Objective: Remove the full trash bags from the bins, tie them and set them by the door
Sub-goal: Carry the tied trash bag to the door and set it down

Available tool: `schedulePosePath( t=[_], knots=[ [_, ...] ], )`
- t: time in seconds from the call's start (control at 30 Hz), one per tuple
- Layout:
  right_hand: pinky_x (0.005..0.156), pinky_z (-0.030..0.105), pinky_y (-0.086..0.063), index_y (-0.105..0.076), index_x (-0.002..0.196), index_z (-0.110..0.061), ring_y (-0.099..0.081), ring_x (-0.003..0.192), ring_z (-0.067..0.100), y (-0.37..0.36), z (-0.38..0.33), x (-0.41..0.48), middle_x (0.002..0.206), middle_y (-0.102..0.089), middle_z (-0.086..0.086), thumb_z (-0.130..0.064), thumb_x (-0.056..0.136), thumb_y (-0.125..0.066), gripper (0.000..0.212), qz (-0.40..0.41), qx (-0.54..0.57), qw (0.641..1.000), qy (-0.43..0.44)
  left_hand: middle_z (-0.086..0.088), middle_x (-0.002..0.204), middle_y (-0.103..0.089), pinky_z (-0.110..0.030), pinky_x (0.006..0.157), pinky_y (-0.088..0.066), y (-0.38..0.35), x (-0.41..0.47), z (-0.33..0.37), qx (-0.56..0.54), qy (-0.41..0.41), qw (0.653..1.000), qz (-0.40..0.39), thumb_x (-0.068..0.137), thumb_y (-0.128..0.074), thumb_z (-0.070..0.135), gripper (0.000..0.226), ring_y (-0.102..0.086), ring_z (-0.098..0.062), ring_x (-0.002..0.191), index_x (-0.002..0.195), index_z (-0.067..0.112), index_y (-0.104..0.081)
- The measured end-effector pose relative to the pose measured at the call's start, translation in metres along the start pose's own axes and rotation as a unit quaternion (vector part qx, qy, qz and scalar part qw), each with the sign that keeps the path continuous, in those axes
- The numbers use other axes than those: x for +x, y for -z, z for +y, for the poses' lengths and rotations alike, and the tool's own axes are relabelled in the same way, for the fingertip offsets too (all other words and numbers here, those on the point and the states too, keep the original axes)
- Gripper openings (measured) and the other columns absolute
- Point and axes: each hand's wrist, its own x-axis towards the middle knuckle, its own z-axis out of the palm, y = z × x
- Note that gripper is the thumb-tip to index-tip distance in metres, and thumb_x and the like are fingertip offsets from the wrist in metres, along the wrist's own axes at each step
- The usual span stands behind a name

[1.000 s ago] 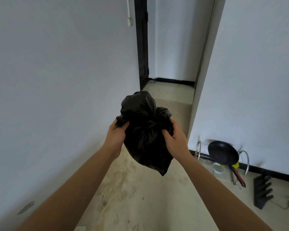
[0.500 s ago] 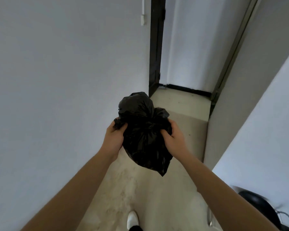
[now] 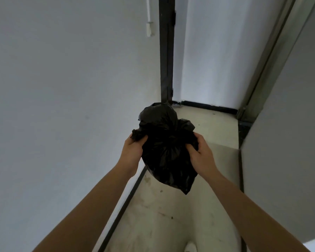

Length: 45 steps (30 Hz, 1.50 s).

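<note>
A black trash bag (image 3: 168, 153) hangs in the air over the pale floor (image 3: 162, 215) of a narrow corridor, held between both hands, its top gathered and knotted. The left hand (image 3: 132, 151) pinches a twisted end of plastic in curled fingers; the right hand (image 3: 201, 153) grips the bag's other side. A dark door frame (image 3: 165, 51) stands just beyond

The floor (image 3: 171, 215) lies open ahead between the left wall (image 3: 62, 88) and the right wall (image 3: 289, 142). A dark door frame (image 3: 165, 51) stands at its far left corner.
</note>
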Motion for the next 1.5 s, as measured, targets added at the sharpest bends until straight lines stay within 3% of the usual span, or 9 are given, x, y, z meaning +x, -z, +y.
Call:
schedulePosePath(
  t=[0.17, 0.4, 0.53, 0.83, 1.0, 1.13, 1.23, 1.37, 1.5],
  knots=[
    [0.078, 0.027, -0.047, -0.052, 0.122, -0.028, -0.061, 0.096, 0.002, -0.016, 0.047, 0.129, 0.104, -0.063, -0.016, -0.027, 0.099, -0.054, 0.023, 0.005, 0.007, 1.0, -0.011, 0.002, 0.11, -0.076, -0.036, 0.097, -0.054, -0.024, 0.141, -0.03, 0.003, 0.015, 1.0, 0.011, 0.101, -0.059, 0.027, 0.019, -0.071, -0.016, 0.104, 0.116, 0.021, -0.068],
    [0.081, 0.036, -0.052, -0.05, 0.115, -0.028, -0.062, 0.092, 0.009, -0.015, 0.08, 0.324, 0.1, -0.063, -0.011, -0.026, 0.099, -0.052, 0.017, -0.027, -0.012, 0.999, -0.038, -0.003, 0.12, -0.073, -0.045, 0.105, -0.05, -0.075, 0.327, -0.035, 0.01, 0.046, 0.999, 0.011, 0.101, -0.058, 0.032, 0.031, -0.069, -0.022, 0.113, 0.127, 0.018, -0.065],
    [0.079, 0.037, -0.052, -0.05, 0.115, -0.026, -0.062, 0.089, 0.01, -0.018, 0.087, 0.419, 0.099, -0.063, -0.01, -0.025, 0.098, -0.052, 0.016, -0.043, -0.026, 0.998, -0.043, -0.004, 0.122, -0.073, -0.042, 0.102, -0.051, -0.091, 0.407, -0.027, -0.005, 0.05, 0.999, 0.002, 0.102, -0.055, 0.028, 0.03, -0.067, -0.023, 0.116, 0.128, 0.018, -0.065],
    [0.073, 0.036, -0.048, -0.05, 0.109, -0.024, -0.061, 0.085, 0.012, -0.037, 0.123, 0.558, 0.094, -0.063, -0.005, -0.02, 0.098, -0.053, 0.012, -0.047, -0.022, 0.996, -0.071, -0.009, 0.11, -0.077, -0.037, 0.093, -0.053, -0.109, 0.546, -0.039, -0.015, 0.1, 0.995, 0.022, 0.1, -0.057, 0.016, 0.019, -0.072, -0.025, 0.107, 0.112, 0.008, -0.07],
    [0.079, 0.045, -0.051, -0.05, 0.112, -0.021, -0.062, 0.088, 0.018, -0.057, 0.137, 0.63, 0.097, -0.062, -0.002, -0.017, 0.098, -0.052, 0.015, -0.058, -0.037, 0.992, -0.103, -0.006, 0.121, -0.073, -0.046, 0.106, -0.049, -0.11, 0.631, -0.05, 0.024, 0.095, 0.995, -0.011, 0.101, -0.058, 0.03, 0.031, -0.068, -0.023, 0.115, 0.126, 0.015, -0.067],
    [0.07, 0.04, -0.048, -0.049, 0.11, -0.02, -0.062, 0.083, 0.02, -0.077, 0.156, 0.691, 0.092, -0.061, -0.002, -0.016, 0.098, -0.053, 0.013, -0.063, -0.068, 0.988, -0.121, -0.002, 0.118, -0.074, -0.048, 0.107, -0.048, -0.111, 0.706, -0.068, 0.053, 0.148, 0.987, 0.018, 0.097, -0.062, 0.038, 0.03, -0.067, -0.022, 0.114, 0.122, 0.022, -0.069],
    [0.068, 0.038, -0.046, -0.049, 0.11, -0.019, -0.063, 0.085, 0.021, -0.093, 0.194, 0.731, 0.092, -0.061, -0.003, -0.019, 0.098, -0.053, 0.013, -0.078, -0.1, 0.979, -0.157, -0.004, 0.111, -0.076, -0.046, 0.101, -0.052, -0.112, 0.762, -0.102, 0.081, 0.194, 0.977, 0.032, 0.094, -0.066, 0.038, 0.029, -0.07, -0.023, 0.107, 0.117, 0.021, -0.071],
    [0.074, 0.04, -0.049, -0.05, 0.115, -0.018, -0.062, 0.087, 0.018, -0.115, 0.277, 0.767, 0.096, -0.06, -0.004, -0.023, 0.098, -0.054, 0.018, -0.102, -0.138, 0.961, -0.217, -0.006, 0.096, -0.073, -0.027, 0.072, -0.051, -0.112, 0.824, -0.182, 0.145, 0.26, 0.953, 0.058, 0.094, -0.065, 0.034, 0.03, -0.068, -0.019, 0.089, 0.106, 0.007, -0.069],
    [0.065, 0.029, -0.043, -0.051, 0.118, -0.018, -0.06, 0.088, 0.018, -0.141, 0.389, 0.773, 0.099, -0.059, -0.004, -0.024, 0.097, -0.057, 0.023, -0.112, -0.162, 0.94, -0.278, -0.017, 0.081, -0.061, -0.038, 0.069, -0.042, -0.11, 0.854, -0.293, 0.201, 0.325, 0.922, 0.059, 0.095, -0.058, 0.023, 0.024, -0.054, -0.024, 0.077, 0.086, 0.002, -0.062]
  ],
)
